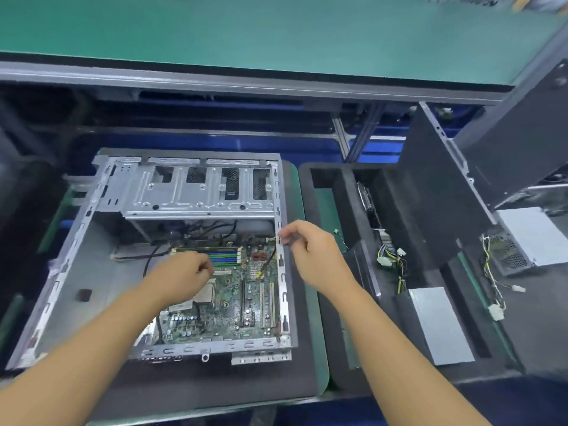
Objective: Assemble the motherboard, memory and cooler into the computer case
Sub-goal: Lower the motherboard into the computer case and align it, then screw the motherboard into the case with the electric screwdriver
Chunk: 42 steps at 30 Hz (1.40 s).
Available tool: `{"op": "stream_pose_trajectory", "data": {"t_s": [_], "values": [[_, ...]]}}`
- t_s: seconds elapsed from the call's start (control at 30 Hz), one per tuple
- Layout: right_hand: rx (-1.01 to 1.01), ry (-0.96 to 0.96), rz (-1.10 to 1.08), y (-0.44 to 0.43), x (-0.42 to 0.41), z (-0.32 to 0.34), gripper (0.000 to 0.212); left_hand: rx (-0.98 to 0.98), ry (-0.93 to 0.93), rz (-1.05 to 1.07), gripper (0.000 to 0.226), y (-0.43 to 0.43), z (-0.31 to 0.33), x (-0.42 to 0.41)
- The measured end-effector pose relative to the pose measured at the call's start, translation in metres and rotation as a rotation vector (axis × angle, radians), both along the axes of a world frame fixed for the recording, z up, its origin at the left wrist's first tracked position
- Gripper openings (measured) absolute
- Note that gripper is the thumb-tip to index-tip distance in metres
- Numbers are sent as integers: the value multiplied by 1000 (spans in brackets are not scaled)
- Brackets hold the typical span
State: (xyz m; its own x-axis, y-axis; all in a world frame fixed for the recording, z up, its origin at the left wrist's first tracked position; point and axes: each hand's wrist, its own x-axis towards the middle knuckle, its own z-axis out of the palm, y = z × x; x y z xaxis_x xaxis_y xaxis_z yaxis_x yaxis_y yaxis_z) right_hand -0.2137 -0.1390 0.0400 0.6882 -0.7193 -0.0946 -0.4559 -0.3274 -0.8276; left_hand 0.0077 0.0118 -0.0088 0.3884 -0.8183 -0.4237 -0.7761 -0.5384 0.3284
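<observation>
The open grey computer case (76,250) lies on its side on a dark pad. The green motherboard (233,315) sits in the case's lower right part. Its blue and green memory slots (226,257) are at the board's far end, and a memory stick (203,249) lies along the farthest slot. My left hand (181,278) hovers over the board with curled fingertips at the left end of the slots, partly covering the silver CPU socket (205,293); anything it holds is hidden. My right hand (310,250) hangs over the case's right wall, fingers loosely curled, nothing visible in it. I see no cooler.
A black foam tray (347,192) stands right of the case, holding a silver box (439,327) and a bundle of yellow and white cables (390,259). A dark panel (445,195) leans over it. A power supply (522,238) sits at far right. A green belt (246,35) runs behind.
</observation>
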Motion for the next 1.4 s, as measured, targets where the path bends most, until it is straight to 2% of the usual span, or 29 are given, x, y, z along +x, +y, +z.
{"op": "stream_pose_trajectory", "data": {"t_s": [0.07,0.17,0.3,0.43,0.47,0.57,0.7,0.77,0.83,0.9,1.0,1.13,1.23,1.33,1.4], "values": [[-24,1,17,4,5,2,41,19,12,12,21,9,-3,-5],[-37,1,72,17,19,7,40,-97,32,140,21,24,1,-6],[57,72,278,48,56,14,24,-307,227,335,14,51,25,-1],[48,119,438,89,100,19,14,-464,174,268,16,90,57,5],[33,99,466,100,111,20,18,-510,194,274,15,102,63,5],[-21,13,587,137,142,30,59,-699,196,393,8,144,80,8],[-27,-113,689,196,181,39,45,-823,113,542,28,214,89,29],[-51,-127,733,229,196,39,53,-825,129,626,34,255,91,40],[-70,-89,843,265,208,37,57,-814,161,710,31,296,89,48],[-41,-36,940,299,217,33,55,-765,208,784,24,336,83,54],[0,9,1004,339,223,22,46,-615,176,951,15,398,62,61],[-20,259,1141,372,222,-7,30,-188,145,1135,14,473,12,55],[-61,440,1235,385,215,-34,19,179,181,1089,20,508,-36,37],[-75,529,1264,392,207,-54,18,314,199,1119,22,526,-68,16],[-91,565,1261,393,203,-62,19,410,249,1101,47,533,-84,6]]}}
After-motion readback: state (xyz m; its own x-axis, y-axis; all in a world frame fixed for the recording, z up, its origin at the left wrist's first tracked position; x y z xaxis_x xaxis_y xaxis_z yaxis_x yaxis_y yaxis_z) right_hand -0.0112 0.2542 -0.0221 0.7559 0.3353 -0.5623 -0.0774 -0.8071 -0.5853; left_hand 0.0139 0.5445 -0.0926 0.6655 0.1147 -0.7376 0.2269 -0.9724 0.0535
